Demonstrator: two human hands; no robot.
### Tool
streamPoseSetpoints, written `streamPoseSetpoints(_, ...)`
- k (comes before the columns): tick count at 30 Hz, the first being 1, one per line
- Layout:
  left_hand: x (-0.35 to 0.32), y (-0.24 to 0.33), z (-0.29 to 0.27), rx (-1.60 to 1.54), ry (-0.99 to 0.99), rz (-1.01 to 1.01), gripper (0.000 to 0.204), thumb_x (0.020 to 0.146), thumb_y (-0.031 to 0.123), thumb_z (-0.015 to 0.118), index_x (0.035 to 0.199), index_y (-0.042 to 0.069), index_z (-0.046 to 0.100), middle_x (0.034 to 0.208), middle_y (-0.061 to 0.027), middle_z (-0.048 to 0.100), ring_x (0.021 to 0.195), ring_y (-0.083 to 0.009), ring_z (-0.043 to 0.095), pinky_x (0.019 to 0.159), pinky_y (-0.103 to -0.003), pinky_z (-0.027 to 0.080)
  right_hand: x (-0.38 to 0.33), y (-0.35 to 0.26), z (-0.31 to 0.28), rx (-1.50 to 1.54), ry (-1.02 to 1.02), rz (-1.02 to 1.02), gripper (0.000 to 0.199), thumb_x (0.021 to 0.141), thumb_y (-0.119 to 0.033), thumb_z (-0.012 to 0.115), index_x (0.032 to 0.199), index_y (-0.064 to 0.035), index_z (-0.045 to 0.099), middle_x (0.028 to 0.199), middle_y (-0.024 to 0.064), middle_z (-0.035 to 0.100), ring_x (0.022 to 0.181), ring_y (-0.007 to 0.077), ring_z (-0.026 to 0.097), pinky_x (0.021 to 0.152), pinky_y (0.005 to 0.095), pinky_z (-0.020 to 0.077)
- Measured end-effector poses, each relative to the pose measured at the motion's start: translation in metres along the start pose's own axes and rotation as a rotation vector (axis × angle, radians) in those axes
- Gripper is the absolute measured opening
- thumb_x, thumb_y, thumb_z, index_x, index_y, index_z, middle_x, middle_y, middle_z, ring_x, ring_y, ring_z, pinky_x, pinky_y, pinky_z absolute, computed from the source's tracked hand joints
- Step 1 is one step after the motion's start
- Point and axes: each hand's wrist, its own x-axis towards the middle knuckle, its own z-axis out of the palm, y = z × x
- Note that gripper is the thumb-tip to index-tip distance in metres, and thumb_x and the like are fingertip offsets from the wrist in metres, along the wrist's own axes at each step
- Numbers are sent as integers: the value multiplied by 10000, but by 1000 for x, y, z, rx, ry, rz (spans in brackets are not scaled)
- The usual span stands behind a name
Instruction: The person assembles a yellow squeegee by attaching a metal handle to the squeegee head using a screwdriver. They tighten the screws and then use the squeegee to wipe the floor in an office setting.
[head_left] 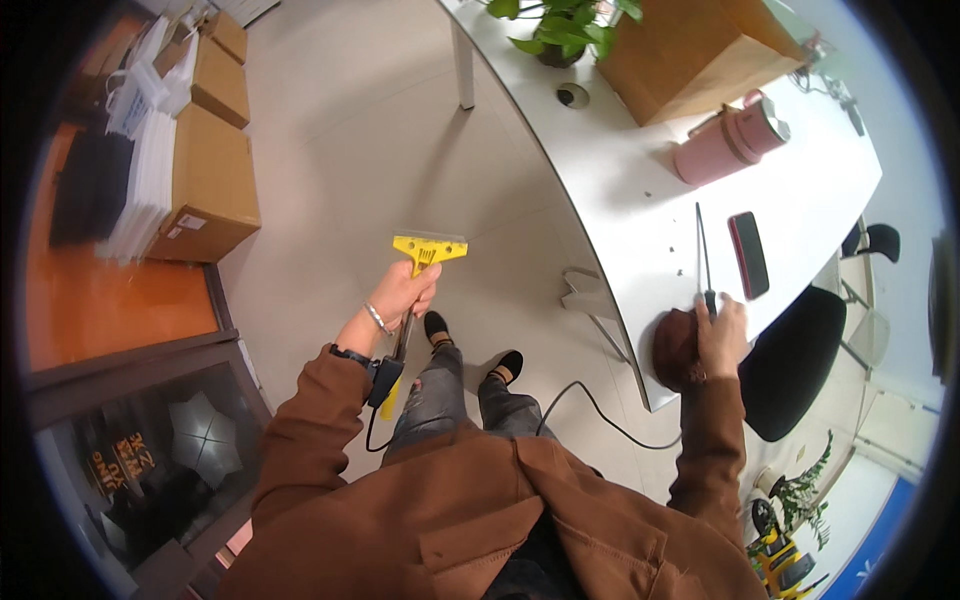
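Observation:
My left hand (pixel 402 292) is closed round the handle of a yellow scraper (pixel 430 248), held out over the floor with its wide blade edge facing away from me. At the table's near end, my right hand (pixel 722 335) grips the black handle of a screwdriver (pixel 706 255). Its long thin shaft points to the far side, low over the white tabletop. Right beside that hand sits a rounded reddish-brown object (pixel 673 345), its kind unclear. A dark phone with a red edge (pixel 748 255) lies to the right of the shaft. Several small dark crumbs lie left of it.
On the white table (pixel 610 200) stand a pink tumbler (pixel 725 145), a brown paper bag (pixel 690 60) and a potted plant (pixel 565 30). Cardboard boxes (pixel 215 180) are stacked at left. A black chair (pixel 795 365) is at right. A black cable (pixel 600 405) hangs near my waist.

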Motion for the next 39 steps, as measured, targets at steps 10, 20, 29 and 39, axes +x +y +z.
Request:
streamPoseSetpoints(10, 116, -162, -47, -859, 173, -203, 265, 960, 314, 565, 828, 112, 455, 607, 4, 456, 451, -107, 406, 457, -291, 374, -172, -226, 138, 1194, -1397, 108, 417, 968, -367, 515, 1158, 1, 566, 932, 157, 666, 873, 240, 648, 747, 366, 506)
streamPoseSetpoints(20, 104, -451, -74, -798, 104, -799, 302, 993, 349, 480, 827, 113, 566, 691, -27, 552, 528, -164, 483, 497, -296, 410, -310, -283, 435, 934, -1590, 951, 312, 945, -294, 496, 810, -27, 583, 628, 55, 558, 449, 129, 490, 420, 287, 408)
streamPoseSetpoints(29, 112, -562, -74, -931, 395, -857, 239, 984, 372, 426, 1015, 144, 494, 612, 22, 428, 451, -107, 388, 409, -289, 335, -369, -287, 537, 805, -1558, 1158, 280, 949, -293, 478, 897, -38, 583, 643, 33, 535, 469, 144, 494, 422, 301, 412)
streamPoseSetpoints(39, 104, -524, -40, -965, 695, -861, 248, 974, 302, 440, 1095, 102, 523, 964, -47, 545, 800, -188, 568, 647, -338, 492, -357, -291, 498, 904, -1280, 1073, 551, 912, -95, 533, 1438, -35, 381, 1142, 118, 600, 943, 165, 594, 807, 272, 488)
